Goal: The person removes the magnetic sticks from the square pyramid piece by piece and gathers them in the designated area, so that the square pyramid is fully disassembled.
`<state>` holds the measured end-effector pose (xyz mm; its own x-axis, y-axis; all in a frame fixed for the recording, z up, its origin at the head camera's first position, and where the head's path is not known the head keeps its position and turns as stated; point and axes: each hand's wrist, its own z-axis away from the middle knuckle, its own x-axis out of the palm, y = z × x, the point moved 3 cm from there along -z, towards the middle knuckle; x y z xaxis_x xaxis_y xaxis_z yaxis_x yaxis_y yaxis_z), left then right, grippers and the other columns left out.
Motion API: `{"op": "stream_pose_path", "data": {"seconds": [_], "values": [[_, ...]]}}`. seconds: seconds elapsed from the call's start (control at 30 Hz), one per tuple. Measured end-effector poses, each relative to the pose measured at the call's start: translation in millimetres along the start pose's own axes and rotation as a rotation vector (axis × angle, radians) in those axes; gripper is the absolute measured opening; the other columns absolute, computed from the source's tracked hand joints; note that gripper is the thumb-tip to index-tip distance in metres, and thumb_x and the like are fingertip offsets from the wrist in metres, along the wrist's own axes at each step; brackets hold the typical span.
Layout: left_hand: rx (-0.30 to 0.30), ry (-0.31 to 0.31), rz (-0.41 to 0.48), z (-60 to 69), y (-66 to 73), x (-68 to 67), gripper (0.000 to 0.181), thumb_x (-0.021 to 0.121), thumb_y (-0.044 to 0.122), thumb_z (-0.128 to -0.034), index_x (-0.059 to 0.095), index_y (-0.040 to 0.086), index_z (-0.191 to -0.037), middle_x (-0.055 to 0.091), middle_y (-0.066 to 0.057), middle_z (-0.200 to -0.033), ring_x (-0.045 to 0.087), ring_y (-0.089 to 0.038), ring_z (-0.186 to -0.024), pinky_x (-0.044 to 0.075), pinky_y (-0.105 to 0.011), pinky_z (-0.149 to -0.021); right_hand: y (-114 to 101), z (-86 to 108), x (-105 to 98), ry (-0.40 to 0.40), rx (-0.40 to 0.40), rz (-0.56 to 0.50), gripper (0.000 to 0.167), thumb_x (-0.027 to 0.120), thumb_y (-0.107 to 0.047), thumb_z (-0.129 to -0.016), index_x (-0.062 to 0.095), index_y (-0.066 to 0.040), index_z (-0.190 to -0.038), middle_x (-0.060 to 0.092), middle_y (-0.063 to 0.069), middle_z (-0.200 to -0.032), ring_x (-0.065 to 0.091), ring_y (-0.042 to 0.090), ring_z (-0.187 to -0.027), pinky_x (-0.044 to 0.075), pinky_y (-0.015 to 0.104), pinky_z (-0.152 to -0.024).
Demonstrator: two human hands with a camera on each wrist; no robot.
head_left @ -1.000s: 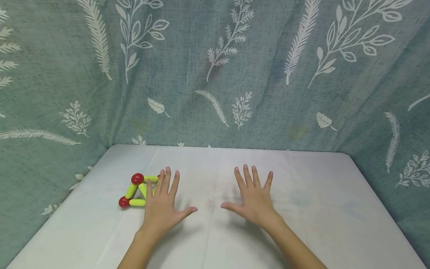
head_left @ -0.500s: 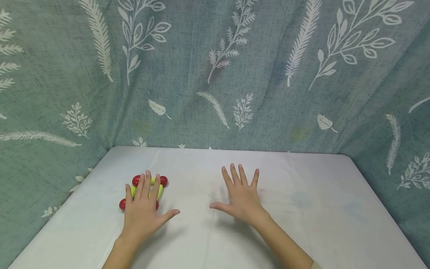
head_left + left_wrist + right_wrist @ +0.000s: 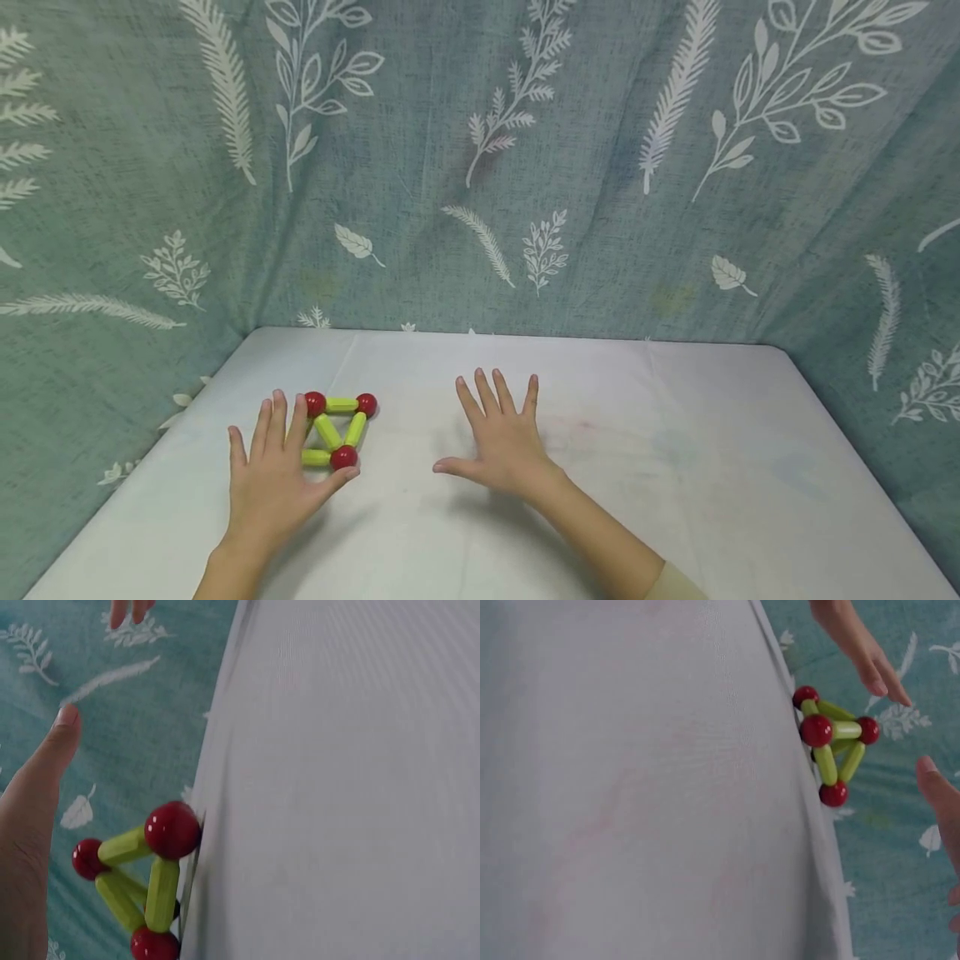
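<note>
A toy frame of yellow-green rods joined by red balls (image 3: 343, 457) stands on the white table, left of the middle in the head view. Fingers spread, my left hand (image 3: 270, 487) hovers over its left part and hides some of it; whether they touch cannot be told. My right hand (image 3: 504, 446) is held over the table to the right of the toy, also spread and holding nothing. In the left wrist view the toy's rods (image 3: 162, 894) show below the left thumb (image 3: 64, 739). The right wrist view shows the whole toy (image 3: 845, 730) between both hands.
A white cloth covers the table (image 3: 712, 467). Behind it and at both sides hangs a blue-green curtain (image 3: 420, 150) with white leaf prints. A beige sleeve (image 3: 672, 583) is at the bottom of the head view.
Both hands have moved left, staying spread. The left hand has passed across the toy, so its right part shows now. The toy has stayed about where it was.
</note>
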<state>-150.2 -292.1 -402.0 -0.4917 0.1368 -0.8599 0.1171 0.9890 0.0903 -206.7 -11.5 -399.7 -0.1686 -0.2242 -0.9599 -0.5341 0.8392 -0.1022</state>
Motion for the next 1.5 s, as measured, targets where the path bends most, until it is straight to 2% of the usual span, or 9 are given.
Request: {"op": "stream_pose_path", "data": {"seconds": [0.27, 0.43, 0.73, 0.97, 1.07, 1.13, 1.27, 1.37, 1.5], "values": [[-0.05, -0.08, -0.019, 6.1, -18.9, -5.8, 0.118, 0.065, 0.069, -0.0693, 0.009, 0.006, -0.151, 0.008, -0.022, -0.156, -0.001, -0.032, -0.145, -0.013, -0.06, -0.11, -16.8, -10.0, 4.9, -0.003, -0.026, 0.006, 0.103, 0.036, -0.085, -0.076, 0.011, -0.02, -0.153, 0.016, 0.01, -0.158, 0.013, 0.033, -0.144, -0.002, 0.072, -0.104], [-0.089, -0.124, 0.032, 13.7, -33.9, -5.9, 0.118, 0.068, 0.065, -0.0707, 0.005, 0.006, -0.151, 0.007, -0.024, -0.156, 0.0, -0.035, -0.145, -0.009, -0.062, -0.11, -27.2, -17.6, 11.2, -0.008, -0.032, -0.085, 0.102, 0.04, -0.082, -0.077, 0.013, -0.02, -0.153, 0.018, 0.009, -0.157, 0.016, 0.032, -0.144, -0.002, 0.071, -0.105], [-0.188, -0.251, 0.251, 15.6, -74.3, 3.9, 0.112, 0.07, 0.05, -0.079, -0.003, 0.003, -0.15, 0.006, -0.034, -0.151, 0.005, -0.049, -0.139, -0.003, -0.067, -0.107, -46.1, -38.1, 30.1, -0.055, -0.024, -0.248, 0.098, 0.045, -0.079, -0.078, 0.017, -0.02, -0.152, 0.024, 0.006, -0.156, 0.025, 0.028, -0.142, 0.007, 0.068, -0.108], [-0.284, -0.4, 0.438, 6.9, -92.5, 12.7, 0.111, 0.074, 0.04, -0.079, -0.005, 0.009, -0.151, 0.003, -0.033, -0.152, 0.005, -0.057, -0.134, 0.019, -0.077, -0.093, -65.2, -50.2, 40.1, -0.095, -0.042, -0.307, 0.094, 0.048, -0.077, -0.078, 0.022, -0.023, -0.151, 0.033, 0.004, -0.152, 0.033, 0.024, -0.138, 0.021, 0.059, -0.11], [-0.248, -0.429, 0.493, 3.9, -95.3, 17.1, 0.11, 0.077, 0.034, -0.0778, -0.001, 0.007, -0.151, 0.006, -0.033, -0.152, 0.011, -0.057, -0.133, 0.024, -0.072, -0.095, -76.1, -53.4, 42.1, -0.12, -0.059, -0.348, 0.092, 0.049, -0.075, -0.079, 0.022, -0.023, -0.151, 0.037, 0.004, -0.149, 0.036, 0.021, -0.136, 0.026, 0.056, -0.11], [-0.238, -0.462, 0.537, 2.4, -96.5, 20.8, 0.108, 0.077, 0.031, -0.0786, 0.001, 0.007, -0.152, 0.011, -0.034, -0.149, 0.02, -0.058, -0.13, 0.033, -0.065, -0.095, -82.3, -56.2, 43.8, -0.129, -0.072, -0.389, 0.091, 0.051, -0.073, -0.08, 0.024, -0.022, -0.15, 0.042, 0.002, -0.146, 0.039, 0.018, -0.134, 0.03, 0.05, -0.109], [-0.277, -0.546, 0.633, -0.8, -100.6, 27.8, 0.101, 0.076, 0.029, -0.0807, 0.008, 0.006, -0.152, 0.02, -0.033, -0.145, 0.039, -0.055, -0.121, 0.05, -0.049, -0.087, -89.6, -62.2, 51.1, -0.158, -0.059, -0.473, 0.086, 0.056, -0.068, -0.081, 0.032, -0.02, -0.148, 0.051, -0.003, -0.137, 0.048, 0.015, -0.124, 0.041, 0.037, -0.101], [-0.299, -0.566, 0.622, -2.7, -104.5, 30.6, 0.09, 0.074, 0.034, -0.0817, 0.022, 0.003, -0.149, 0.032, -0.03, -0.143, 0.045, -0.049, -0.12, 0.052, -0.046, -0.085, -93.4, -67.2, 58.5, -0.196, -0.026, -0.53, 0.079, 0.06, -0.065, -0.08, 0.039, -0.024, -0.144, 0.058, -0.007, -0.128, 0.053, 0.012, -0.112, 0.045, 0.03, -0.09], [-0.318, -0.555, 0.562, -3.4, -109.8, 32.6, 0.073, 0.071, 0.039, -0.0836, 0.044, -0.002, -0.138, 0.049, -0.026, -0.135, 0.053, -0.037, -0.116, 0.053, -0.042, -0.085, -99.1, -72.5, 66.1, -0.215, 0.01, -0.564, 0.061, 0.067, -0.056, -0.079, 0.053, -0.03, -0.133, 0.066, -0.015, -0.109, 0.054, 0.004, -0.096, 0.04, 0.024, -0.079]]}}
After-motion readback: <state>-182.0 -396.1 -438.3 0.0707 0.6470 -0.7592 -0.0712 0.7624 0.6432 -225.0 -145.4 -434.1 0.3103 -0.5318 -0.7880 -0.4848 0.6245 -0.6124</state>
